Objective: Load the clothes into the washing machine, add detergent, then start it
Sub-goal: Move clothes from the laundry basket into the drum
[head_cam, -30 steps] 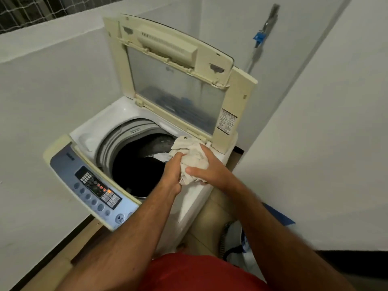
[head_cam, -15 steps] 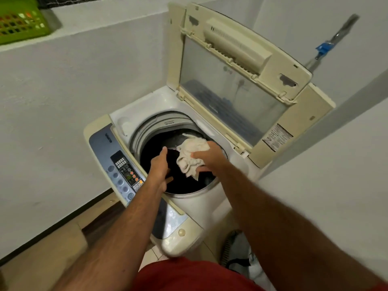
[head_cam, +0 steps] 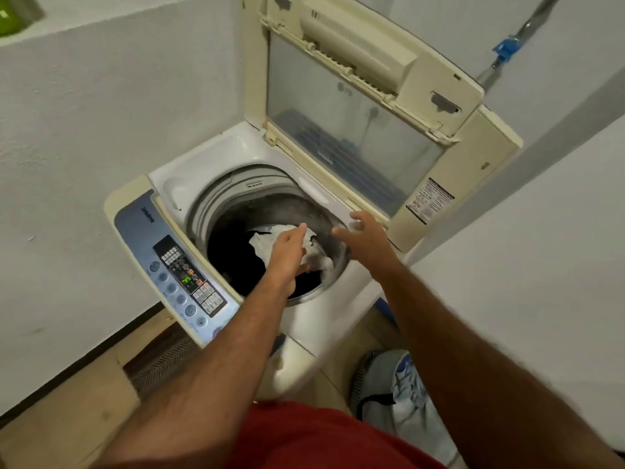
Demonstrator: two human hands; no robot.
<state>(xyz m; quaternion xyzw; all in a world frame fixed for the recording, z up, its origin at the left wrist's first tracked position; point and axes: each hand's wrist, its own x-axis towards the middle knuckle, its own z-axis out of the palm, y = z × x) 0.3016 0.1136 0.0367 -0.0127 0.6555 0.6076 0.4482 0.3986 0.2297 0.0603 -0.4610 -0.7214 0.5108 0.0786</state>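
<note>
Soft, even indoor light on pale walls; the dark round drum opening point(head_cam: 270, 245) sinks into shadow. Wide-angle bending at edges; the right hand point(head_cam: 367, 238) is motion-blurred.

1. I have one view only, a wide-angle camera worn on the person's head, so no second view shares any of the scene.
2. It looks forward and steeply down onto the top of the washing machine point(head_cam: 304, 319), whose raised lid point(head_cam: 355, 106) fills the upper middle of the frame.
3. It sits close: both forearms run in from the bottom edge, and the left hand point(head_cam: 287, 255) and right hand point(head_cam: 367, 240) reach the drum opening near centre.
4. The wide lens bends the walls point(head_cam: 84, 147) outward at the edges, and the floor point(head_cam: 67, 418) shows at lower left.
</note>
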